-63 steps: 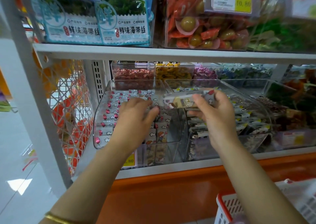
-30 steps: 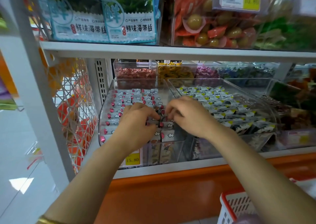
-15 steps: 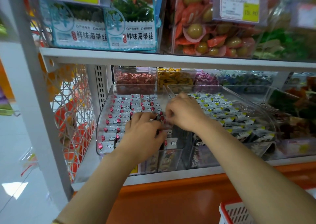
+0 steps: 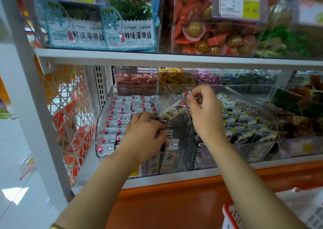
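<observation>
Your right hand (image 4: 204, 113) has a narrow grip on the snack packet (image 4: 173, 109), with thumb and fingertips pinching its upper end. The packet hangs tilted from that pinch. Its top is up by your fingertips and its lower end slants down to the left, clear of the stock below. It sits in the air over the wall where the left bin (image 4: 103, 117) meets the right bin (image 4: 244, 92), and its low end is just beside the knuckles of your left hand (image 4: 146, 132).

That left hand lies lower, inside the left bin, palm down on the rows of packets (image 4: 122, 113). Its fingers are curled onto the packets at the bin's right side. Whether that grip actually holds one of them can't be told, because the fingertips cover what is under them.

Both bins are clear plastic and stand side by side on the white shelf (image 4: 174, 176). The rim of a red basket (image 4: 230, 218) shows at the lower right, well apart from both hands.
</observation>
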`<state>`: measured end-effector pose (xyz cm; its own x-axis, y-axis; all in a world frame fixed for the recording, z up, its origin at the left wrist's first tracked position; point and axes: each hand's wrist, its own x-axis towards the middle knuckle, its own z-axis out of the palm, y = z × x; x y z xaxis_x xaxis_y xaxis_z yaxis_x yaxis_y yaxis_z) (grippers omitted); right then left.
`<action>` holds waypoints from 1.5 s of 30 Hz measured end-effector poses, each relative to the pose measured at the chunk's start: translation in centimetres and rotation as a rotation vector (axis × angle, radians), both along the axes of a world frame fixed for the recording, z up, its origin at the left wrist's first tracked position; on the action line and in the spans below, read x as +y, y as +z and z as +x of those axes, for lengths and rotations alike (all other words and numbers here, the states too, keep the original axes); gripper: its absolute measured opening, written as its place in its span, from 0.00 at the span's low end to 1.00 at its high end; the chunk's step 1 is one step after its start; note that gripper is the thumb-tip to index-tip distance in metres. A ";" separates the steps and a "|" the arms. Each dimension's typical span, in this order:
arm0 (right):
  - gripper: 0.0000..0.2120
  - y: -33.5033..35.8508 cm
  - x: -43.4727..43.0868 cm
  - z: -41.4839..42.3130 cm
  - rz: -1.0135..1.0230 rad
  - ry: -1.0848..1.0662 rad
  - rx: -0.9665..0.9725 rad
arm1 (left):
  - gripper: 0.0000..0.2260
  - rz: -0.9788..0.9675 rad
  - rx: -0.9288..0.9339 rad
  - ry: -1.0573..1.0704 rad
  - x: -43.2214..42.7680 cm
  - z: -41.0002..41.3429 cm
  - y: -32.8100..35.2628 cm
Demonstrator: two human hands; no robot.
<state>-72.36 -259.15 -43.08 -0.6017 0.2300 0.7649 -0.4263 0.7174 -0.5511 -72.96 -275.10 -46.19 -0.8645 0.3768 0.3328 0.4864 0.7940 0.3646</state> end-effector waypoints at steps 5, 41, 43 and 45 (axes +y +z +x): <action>0.04 -0.3 -0.3 0.5 -0.078 0.007 0.046 | 0.15 0.015 0.017 0.005 0.0 -0.1 -0.1; 0.04 -1.1 -0.8 2.7 -1.365 0.850 -0.378 | 0.04 1.459 -0.703 -0.214 -4.2 1.6 2.9; 0.01 -1.2 -0.6 2.6 -1.225 0.814 -0.354 | 0.07 1.298 -0.586 -0.206 -4.3 1.8 3.1; 0.12 -1.4 -0.5 2.6 -1.020 0.756 -0.337 | 0.11 1.095 -0.440 -0.169 -4.5 2.0 3.1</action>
<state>-69.75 -259.66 -44.45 -0.9622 0.1357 0.2362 -0.2721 -0.4359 -0.8579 -70.98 -279.56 -43.05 -0.9516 0.1975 0.2356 0.2182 -0.1059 0.9701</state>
